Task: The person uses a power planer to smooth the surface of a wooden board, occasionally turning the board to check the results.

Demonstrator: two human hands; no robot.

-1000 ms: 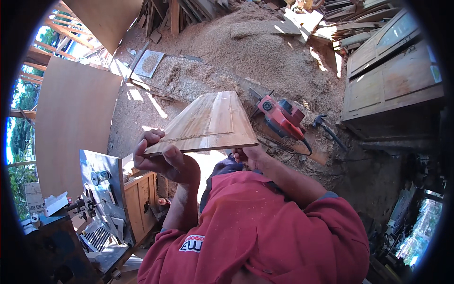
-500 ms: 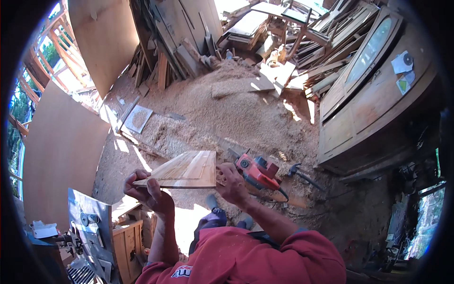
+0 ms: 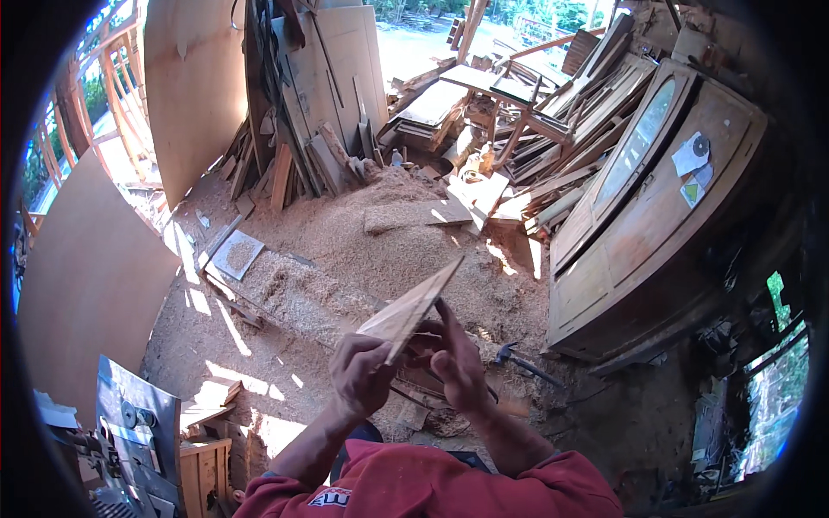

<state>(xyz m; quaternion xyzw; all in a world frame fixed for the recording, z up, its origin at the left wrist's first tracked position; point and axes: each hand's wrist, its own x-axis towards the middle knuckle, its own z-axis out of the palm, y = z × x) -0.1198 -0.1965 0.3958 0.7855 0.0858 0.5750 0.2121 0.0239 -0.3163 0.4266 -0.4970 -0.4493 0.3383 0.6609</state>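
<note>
A thin, pale wooden board (image 3: 413,312) is held up in front of me, tilted steeply with one corner pointing up and away. My left hand (image 3: 361,375) is closed around its near end. Beside the board's right edge is my right hand (image 3: 458,367), its fingers stretched toward the edge and underside, thumb apart. The board partly hides those fingers, so how firmly they touch it cannot be made out. The red power planer on the floor is now mostly covered by my hands. To their right lies a hammer (image 3: 531,369) with a dark handle.
Sawdust (image 3: 406,229) is heaped on the floor ahead. Large plywood sheets (image 3: 91,259) stand at the left, and scrap lumber (image 3: 596,129) is piled at the far right. A wooden door (image 3: 630,233) with an oval-ended pane leans on the right. A machine (image 3: 129,432) stands at lower left.
The board has turned from lying nearly flat to steeply tilted. My left hand has moved right to its near end; my right hand has shifted right and down. The view has shifted slightly.
</note>
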